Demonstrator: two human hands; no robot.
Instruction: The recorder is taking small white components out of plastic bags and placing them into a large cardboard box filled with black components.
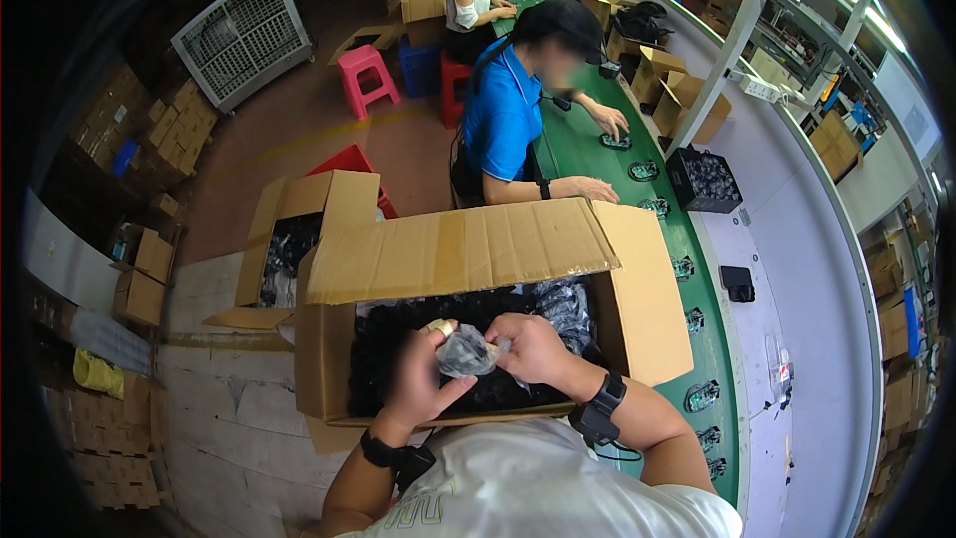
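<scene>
Above the open cardboard box (453, 251) in front of me, both hands hold a small clear plastic bag (465, 354) with something greyish inside that I cannot make out. My left hand (420, 376) grips the bag's left side between thumb and fingers, and a pale cover shows on one fingertip. On the other side, my right hand (535, 347) pinches the bag's edge with its fingers closed. Black parts (383, 344) fill the box below, partly hidden by my hands. More clear-bagged dark items (566, 314) lie at the box's right end.
To the right runs a green conveyor belt (712, 364) carrying several small circuit assemblies. A co-worker in blue (505, 120) reaches over it. Another open carton (261, 249) stands to the left. A black bin (703, 179) sits beyond the belt, and a pink stool (366, 80) on the floor.
</scene>
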